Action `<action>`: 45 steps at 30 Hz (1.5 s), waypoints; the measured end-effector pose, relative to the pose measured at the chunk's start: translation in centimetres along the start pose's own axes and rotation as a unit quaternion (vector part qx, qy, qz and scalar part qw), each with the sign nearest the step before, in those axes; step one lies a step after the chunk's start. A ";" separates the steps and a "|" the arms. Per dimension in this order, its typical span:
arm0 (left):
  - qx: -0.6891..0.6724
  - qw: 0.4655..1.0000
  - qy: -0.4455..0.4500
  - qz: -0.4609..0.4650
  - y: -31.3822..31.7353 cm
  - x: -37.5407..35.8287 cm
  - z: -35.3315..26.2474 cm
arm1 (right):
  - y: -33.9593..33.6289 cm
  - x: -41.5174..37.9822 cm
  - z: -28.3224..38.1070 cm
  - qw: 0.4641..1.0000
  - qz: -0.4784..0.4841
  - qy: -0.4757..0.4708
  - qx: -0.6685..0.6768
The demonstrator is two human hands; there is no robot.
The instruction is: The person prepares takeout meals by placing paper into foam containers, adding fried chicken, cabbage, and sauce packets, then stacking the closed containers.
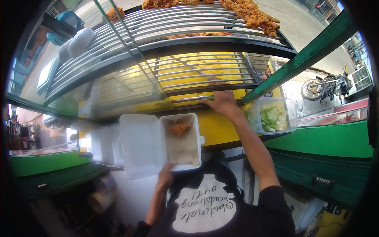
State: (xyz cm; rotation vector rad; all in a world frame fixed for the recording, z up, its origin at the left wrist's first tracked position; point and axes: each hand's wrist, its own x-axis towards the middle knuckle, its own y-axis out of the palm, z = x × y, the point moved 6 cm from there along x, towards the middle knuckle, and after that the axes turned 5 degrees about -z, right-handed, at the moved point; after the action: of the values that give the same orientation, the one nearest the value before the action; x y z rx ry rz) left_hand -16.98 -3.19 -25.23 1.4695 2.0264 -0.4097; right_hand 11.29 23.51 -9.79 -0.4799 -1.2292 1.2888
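Note:
My left hand [166, 173] grips the near edge of a white foam takeaway box [143, 144] with its lid folded open to the left. Inside the box, a piece of fried chicken [180, 128] sits at the far end on a brownish liner. My right hand [224, 102] reaches into the display case, its thumb apart from its fingers. Slim metal arms, apparently tongs [191, 66], run left from this hand over a yellow tray [189, 77] dotted with crumbs. Rack bars partly hide the fingers and the tongs.
Fried chicken pieces [252, 17] lie on the upper metal rack [138, 27]. A clear tub of chopped lettuce [273, 118] stands right of my forearm. Green frame posts [304, 53] and glass border the case. More white boxes [103, 144] sit at the left.

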 end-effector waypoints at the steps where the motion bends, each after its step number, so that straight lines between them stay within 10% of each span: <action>1: 0.003 1.000 -0.001 0.001 1.1 -0.4 -0.2 | -0.7 -0.2 0.0 1.000 0.000 0.003 0.000; 4: 0.162 0.982 0.089 0.035 3.7 -1.3 0.1 | -2.2 -1.6 1.0 0.990 0.142 0.007 -0.016; 8: 0.153 0.975 0.161 0.010 5.0 -1.0 3.4 | -8.3 -5.4 1.3 0.986 0.063 -0.066 0.140; 12: -0.074 0.996 0.037 -0.042 8.9 -3.4 2.5 | -17.6 -6.1 -3.4 0.944 0.029 -0.057 0.325; 17: 0.045 0.987 0.136 -0.065 11.7 -5.2 3.3 | -17.3 -0.2 -16.6 0.975 0.096 0.071 0.189; 25: -0.199 0.970 0.139 -0.017 17.1 -9.7 0.8 | -7.1 3.7 -24.4 0.947 0.282 -0.086 -0.126; 30: -0.048 0.996 0.029 -0.071 17.6 -9.6 1.5 | -8.4 4.0 -24.3 0.943 0.302 -0.079 -0.116; 33: -0.043 0.979 0.196 -0.046 16.5 -8.9 1.3 | -11.5 3.9 -23.2 0.961 0.273 -0.012 -0.051; 39: 0.056 0.996 0.068 -0.019 15.8 -7.4 2.2 | -20.5 1.6 -16.7 0.978 0.094 0.061 0.178; 45: 0.058 0.998 -0.002 -0.038 16.3 -9.4 -5.1 | -23.1 -5.8 -1.2 0.954 0.078 -0.184 0.224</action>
State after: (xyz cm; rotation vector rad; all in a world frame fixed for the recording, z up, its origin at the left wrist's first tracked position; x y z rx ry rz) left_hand -1.15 -1.83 -13.88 1.4605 2.0912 -0.5688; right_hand 23.84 11.94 6.82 -0.0038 -1.1640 1.7931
